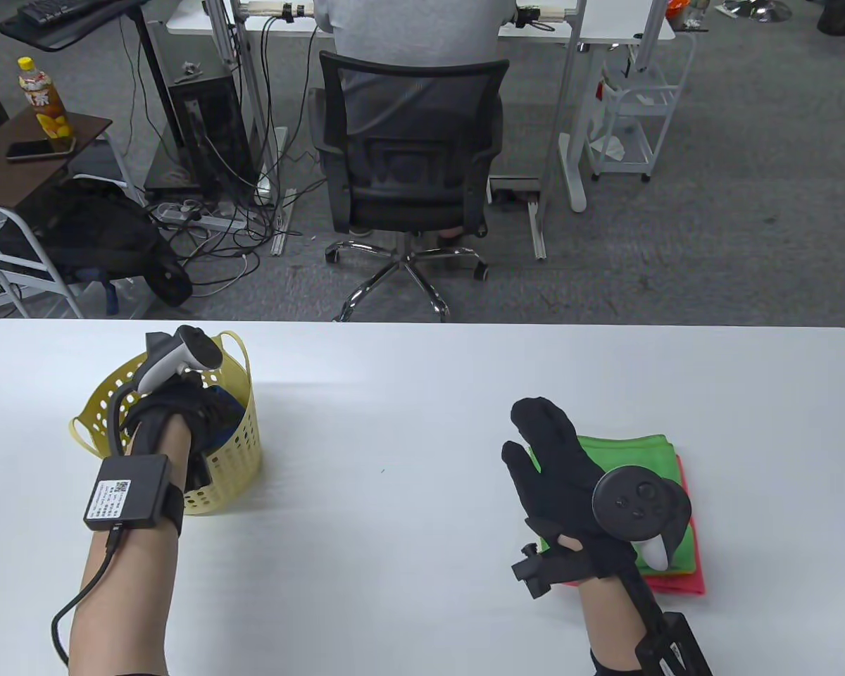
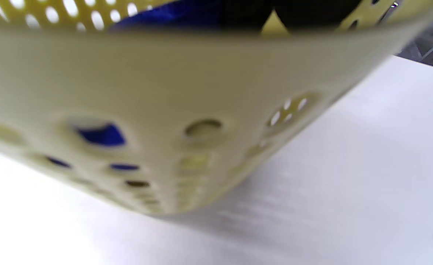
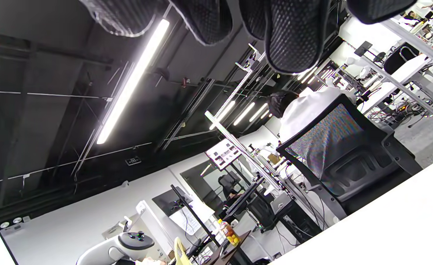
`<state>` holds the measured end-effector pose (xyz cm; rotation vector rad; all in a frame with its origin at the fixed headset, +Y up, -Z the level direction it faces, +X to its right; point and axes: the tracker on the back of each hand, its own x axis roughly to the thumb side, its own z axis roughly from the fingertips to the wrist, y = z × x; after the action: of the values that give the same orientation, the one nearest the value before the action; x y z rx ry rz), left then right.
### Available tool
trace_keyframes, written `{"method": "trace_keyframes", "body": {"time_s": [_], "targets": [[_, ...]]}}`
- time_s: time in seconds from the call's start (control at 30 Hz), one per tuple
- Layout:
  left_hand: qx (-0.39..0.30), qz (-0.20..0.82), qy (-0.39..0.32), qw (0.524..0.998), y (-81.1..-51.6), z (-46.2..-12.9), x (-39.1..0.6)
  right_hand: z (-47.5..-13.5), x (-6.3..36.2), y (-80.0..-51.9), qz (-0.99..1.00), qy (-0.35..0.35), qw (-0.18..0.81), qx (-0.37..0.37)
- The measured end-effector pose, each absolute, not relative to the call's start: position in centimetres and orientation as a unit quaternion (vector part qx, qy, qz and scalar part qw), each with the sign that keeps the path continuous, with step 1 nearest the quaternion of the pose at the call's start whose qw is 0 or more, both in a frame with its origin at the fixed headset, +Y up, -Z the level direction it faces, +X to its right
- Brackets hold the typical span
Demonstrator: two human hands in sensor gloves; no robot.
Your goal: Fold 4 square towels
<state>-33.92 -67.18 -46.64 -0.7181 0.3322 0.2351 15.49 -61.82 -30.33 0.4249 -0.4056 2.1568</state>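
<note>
1. Already two folded towels lie stacked near the table's (image 1: 408, 366) right edge: a green towel (image 1: 627, 454) on top of a red towel (image 1: 686, 577), which shows only as a strip along the stack's right and near sides.
2. Judging by that stack, about half the job looks done, with two towels left to fold (assuming nothing finished sits out of view).
3. At least one unfolded piece remains: a blue towel (image 2: 102, 134) is inside the yellow basket (image 1: 229, 451) at the table's left side, showing through the holes in the wall in the left wrist view and over the rim in the table view. Whether a fourth towel lies under it cannot be told.
4. Reaching into the basket from above is the left hand (image 1: 172, 415); its fingers are hidden by the rim and the tracker, so whether they grip the blue towel cannot be told.
5. Over the near-left part of the folded stack hangs the right hand (image 1: 556, 465), fingers extended and spread, holding nothing; whether it touches the green towel is unclear.
6. The step in hand appears to be fetching the third towel from the basket.
</note>
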Motion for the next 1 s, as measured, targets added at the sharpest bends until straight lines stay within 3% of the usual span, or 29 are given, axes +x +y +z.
{"method": "trace_keyframes", "body": {"time_s": [0.2, 0.37, 0.57, 0.7, 1.0], "targets": [[-0.342, 0.173, 0.127, 0.915, -67.0, -45.8, -34.3, -30.9, 15.0, -62.7, 0.871, -0.152, 0.436, 0.169], [-0.258, 0.289, 0.07, 0.919, -62.3, -43.1, -35.8, -30.7, 14.8, -62.6, 0.871, -0.153, 0.433, 0.175], [-0.135, 0.457, -0.028, 0.879, -55.1, -37.9, -37.0, -30.4, 14.5, -62.3, 0.866, -0.152, 0.439, 0.186], [-0.057, 0.505, -0.123, 0.853, -49.7, -33.7, -35.4, -29.9, 14.3, -61.9, 0.861, -0.155, 0.443, 0.196], [0.038, 0.51, -0.265, 0.817, -42.6, -26.9, -28.0, -28.7, 14.3, -60.9, 0.849, -0.167, 0.454, 0.213]]}}
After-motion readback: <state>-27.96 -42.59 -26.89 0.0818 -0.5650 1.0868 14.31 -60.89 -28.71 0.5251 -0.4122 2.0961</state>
